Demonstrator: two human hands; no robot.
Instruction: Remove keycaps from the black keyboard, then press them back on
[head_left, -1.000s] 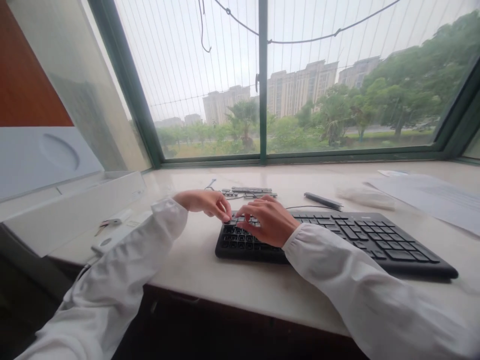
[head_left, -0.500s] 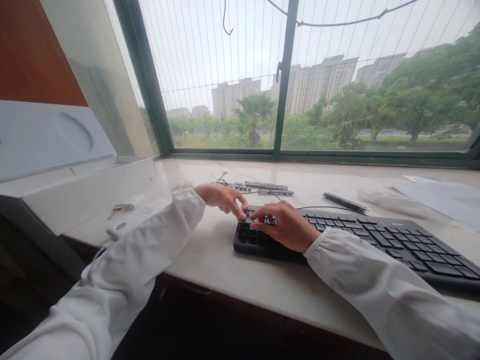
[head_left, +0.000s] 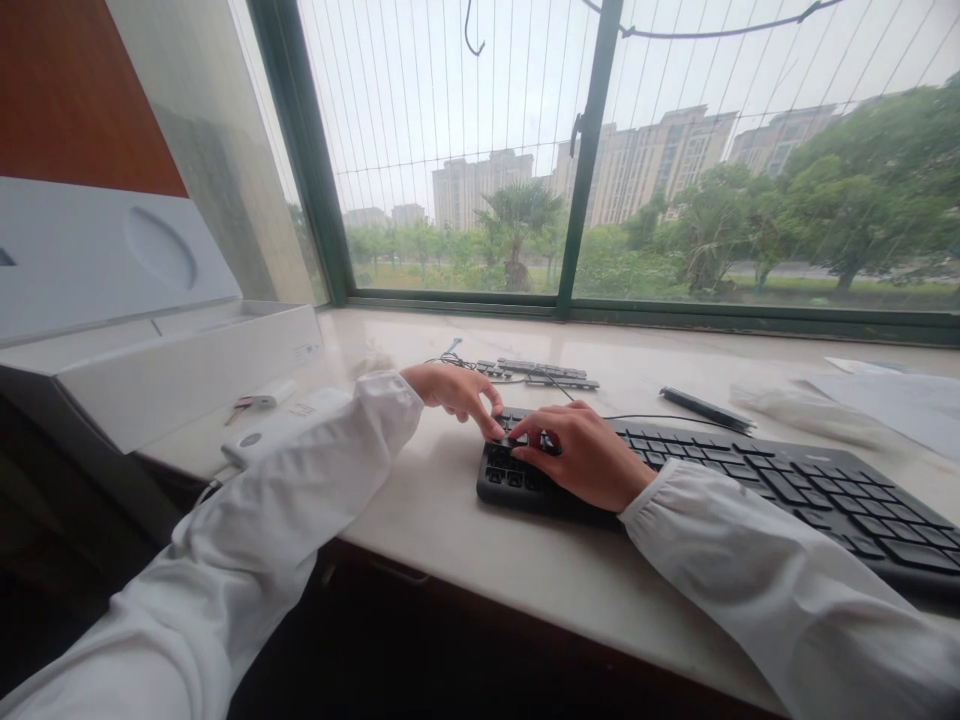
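A black keyboard (head_left: 720,478) lies on the pale countertop, its left end in front of me. At that end several key positions (head_left: 510,478) look bare, without caps. My left hand (head_left: 457,392) reaches in from the left, thumb and fingertips closed on a small black keycap (head_left: 513,441) at the keyboard's upper left. My right hand (head_left: 581,450) rests over the left part of the keyboard, its thumb and index finger bent together at the same keycap. The fingertips hide most of the cap. Several loose strips of keys (head_left: 551,372) lie behind the hands.
A white box (head_left: 187,360) stands open at the left, with a white device (head_left: 277,425) and keys (head_left: 244,405) beside it. A black bar (head_left: 705,408) lies behind the keyboard. Clear plastic and paper (head_left: 892,400) are at the right. A window (head_left: 570,300) closes off the back.
The whole view has shifted slightly, so things sit a little further right. Both hands stay at the same spot on the keyboard, with the fingertips slightly closer together.
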